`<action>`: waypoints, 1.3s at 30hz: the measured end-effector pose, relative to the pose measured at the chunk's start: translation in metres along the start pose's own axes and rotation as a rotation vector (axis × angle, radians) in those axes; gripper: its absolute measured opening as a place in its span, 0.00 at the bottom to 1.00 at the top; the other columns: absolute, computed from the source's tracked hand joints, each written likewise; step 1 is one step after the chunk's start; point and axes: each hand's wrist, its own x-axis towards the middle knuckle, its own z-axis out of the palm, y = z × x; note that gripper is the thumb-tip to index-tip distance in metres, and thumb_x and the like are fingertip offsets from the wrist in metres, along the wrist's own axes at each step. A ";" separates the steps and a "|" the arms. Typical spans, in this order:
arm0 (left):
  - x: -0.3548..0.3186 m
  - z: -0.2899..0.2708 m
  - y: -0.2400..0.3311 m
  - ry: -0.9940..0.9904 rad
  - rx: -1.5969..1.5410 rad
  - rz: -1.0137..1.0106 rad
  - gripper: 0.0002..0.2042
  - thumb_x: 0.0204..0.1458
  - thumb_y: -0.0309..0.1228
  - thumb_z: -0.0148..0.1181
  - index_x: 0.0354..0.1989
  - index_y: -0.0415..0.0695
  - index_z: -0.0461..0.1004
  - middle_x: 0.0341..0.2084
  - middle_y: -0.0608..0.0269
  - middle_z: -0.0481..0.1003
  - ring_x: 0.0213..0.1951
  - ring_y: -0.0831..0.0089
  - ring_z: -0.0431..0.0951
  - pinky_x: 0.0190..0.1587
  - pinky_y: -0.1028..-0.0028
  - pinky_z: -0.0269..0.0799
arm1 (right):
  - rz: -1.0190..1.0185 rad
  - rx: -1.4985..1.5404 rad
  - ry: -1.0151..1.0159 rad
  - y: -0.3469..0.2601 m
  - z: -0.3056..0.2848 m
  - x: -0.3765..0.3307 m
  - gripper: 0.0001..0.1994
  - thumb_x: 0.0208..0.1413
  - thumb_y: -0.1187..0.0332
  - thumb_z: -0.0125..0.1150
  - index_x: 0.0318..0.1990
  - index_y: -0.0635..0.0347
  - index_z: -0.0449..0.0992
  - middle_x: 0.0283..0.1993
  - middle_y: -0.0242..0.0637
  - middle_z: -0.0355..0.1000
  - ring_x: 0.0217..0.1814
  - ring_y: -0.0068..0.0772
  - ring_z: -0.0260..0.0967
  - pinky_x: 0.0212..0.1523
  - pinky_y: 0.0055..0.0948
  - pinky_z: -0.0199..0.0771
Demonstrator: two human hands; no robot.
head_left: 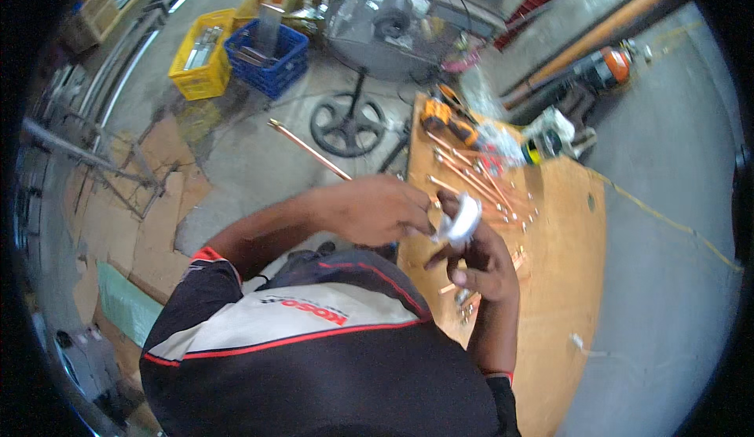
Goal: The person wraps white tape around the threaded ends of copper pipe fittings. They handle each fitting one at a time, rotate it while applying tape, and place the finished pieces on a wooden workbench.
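Observation:
My left hand (373, 208) is closed around a thin copper tube (312, 152). The tube slants up and left past my knuckles to a brass-coloured end fitting. Close beside it, my right hand (485, 268) has its fingers curled about a white roll of tape (465, 222), some of it bunched near my left fingertips. The tube's other end is hidden by my hands. More copper tubes (473, 176) with metal end fittings lie loosely on the wooden table (561, 280), just beyond my right hand. Several small metal fittings (465, 303) sit under my right wrist.
An orange-and-black cordless tool (448, 119) lies at the table's far corner near plastic bags. A large fan (393, 25) on a wheel-shaped base stands ahead. Yellow (203, 56) and blue (269, 60) crates are on the floor, with a metal frame (94, 154) at left.

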 end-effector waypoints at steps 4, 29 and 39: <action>0.005 -0.014 -0.002 -0.076 -0.112 0.055 0.11 0.51 0.27 0.58 0.43 0.44 0.80 0.33 0.53 0.75 0.40 0.55 0.77 0.43 0.60 0.72 | -0.017 0.086 -0.032 -0.013 0.009 0.006 0.47 0.37 0.63 0.73 0.68 0.68 0.58 0.75 0.51 0.48 0.40 0.42 0.79 0.31 0.29 0.77; 0.004 -0.002 0.002 0.049 -1.045 -0.288 0.21 0.61 0.37 0.56 0.59 0.41 0.67 0.28 0.67 0.73 0.25 0.84 0.69 0.27 0.80 0.64 | -0.759 -0.940 0.063 0.007 0.019 0.000 0.12 0.39 0.61 0.70 0.22 0.57 0.74 0.32 0.38 0.77 0.48 0.58 0.74 0.48 0.47 0.72; -0.038 0.021 0.015 0.073 -1.234 -0.262 0.38 0.49 0.55 0.67 0.59 0.35 0.66 0.25 0.70 0.70 0.22 0.85 0.65 0.23 0.83 0.59 | -0.823 -1.362 0.011 0.010 0.053 -0.026 0.04 0.40 0.61 0.68 0.26 0.42 0.79 0.37 0.17 0.78 0.70 0.47 0.58 0.70 0.50 0.42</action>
